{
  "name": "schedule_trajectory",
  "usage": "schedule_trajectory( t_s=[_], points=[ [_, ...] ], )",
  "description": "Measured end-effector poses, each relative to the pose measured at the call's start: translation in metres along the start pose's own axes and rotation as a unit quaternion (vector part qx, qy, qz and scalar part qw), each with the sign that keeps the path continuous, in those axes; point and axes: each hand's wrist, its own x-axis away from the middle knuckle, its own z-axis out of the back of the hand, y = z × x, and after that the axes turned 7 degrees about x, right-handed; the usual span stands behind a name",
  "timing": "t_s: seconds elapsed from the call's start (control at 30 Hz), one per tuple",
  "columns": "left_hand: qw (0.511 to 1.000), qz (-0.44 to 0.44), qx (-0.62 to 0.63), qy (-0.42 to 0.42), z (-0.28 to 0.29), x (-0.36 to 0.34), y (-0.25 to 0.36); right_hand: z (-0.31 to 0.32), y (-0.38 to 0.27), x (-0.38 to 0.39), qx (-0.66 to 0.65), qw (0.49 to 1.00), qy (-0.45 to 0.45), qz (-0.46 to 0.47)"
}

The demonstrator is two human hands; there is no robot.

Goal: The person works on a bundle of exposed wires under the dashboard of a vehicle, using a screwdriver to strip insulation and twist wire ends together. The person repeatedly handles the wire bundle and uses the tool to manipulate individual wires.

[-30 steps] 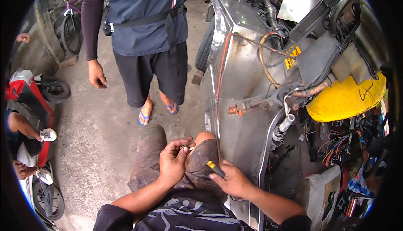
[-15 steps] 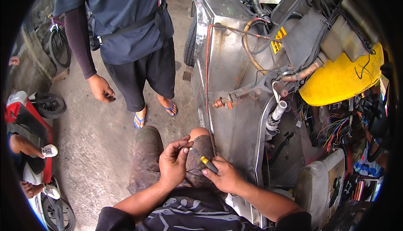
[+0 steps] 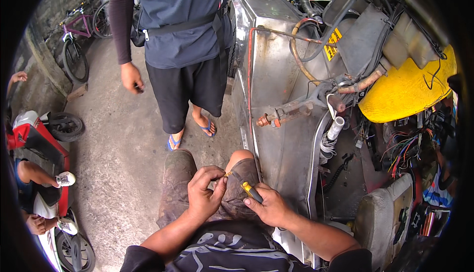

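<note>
My right hand (image 3: 272,207) is closed round the black-and-yellow handle of a small bladed hand tool (image 3: 253,192), which looks like a utility knife. Its grey metal end points up and left, toward my left hand (image 3: 203,190). Between the thumb and fingertips of that hand is a tiny yellowish piece (image 3: 227,174), too small to name. The tool's tip reaches this piece or lies right beside it. Both hands are held over my lap, above my brown shorts (image 3: 178,185).
A person (image 3: 185,30) in sandals stands just ahead. On the right is a stripped metal vehicle body (image 3: 276,143) with loose wires (image 3: 407,146), a yellow panel (image 3: 410,91) and a worn seat (image 3: 382,217). At left are a red motorcycle (image 3: 52,146), someone's legs and a bicycle (image 3: 74,57).
The tool's tip has tilted up closer to the pinched piece, and my left fingers have curled in slightly. The standing person's arm has swung a little. My view has shifted left.
</note>
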Motion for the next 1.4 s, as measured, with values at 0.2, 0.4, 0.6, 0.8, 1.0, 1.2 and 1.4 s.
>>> schedule_trajectory(
  t_s=[0.2, 0.4, 0.6, 0.8, 1.0, 1.2, 1.4],
  points=[
    [0.998, -0.024, -0.059, -0.027, 0.003, -0.007, -0.005, -0.001, 0.008, -0.006, 0.017, 1.0, 0.003, 0.002],
    [0.997, -0.023, -0.064, -0.035, -0.004, -0.007, -0.008, -0.001, 0.012, -0.008, -0.054, 0.997, -0.043, -0.027],
    [0.993, -0.045, -0.098, -0.043, -0.011, -0.007, -0.01, 0.0, 0.013, -0.01, -0.045, 0.997, -0.043, -0.055],
    [0.994, -0.042, -0.095, -0.027, -0.017, -0.006, -0.009, -0.001, 0.015, -0.014, -0.023, 0.998, -0.025, -0.051],
    [0.99, -0.071, -0.116, -0.04, -0.01, -0.004, -0.007, -0.013, 0.019, -0.014, -0.078, 0.994, -0.011, -0.075],
    [0.997, -0.051, -0.055, 0.011, 0.007, -0.008, -0.013, -0.021, 0.03, -0.029, -0.183, 0.978, -0.05, -0.091],
    [0.997, -0.049, -0.057, 0.015, 0.001, -0.006, -0.015, -0.015, 0.034, -0.019, -0.168, 0.98, -0.095, -0.047]
  ],
)
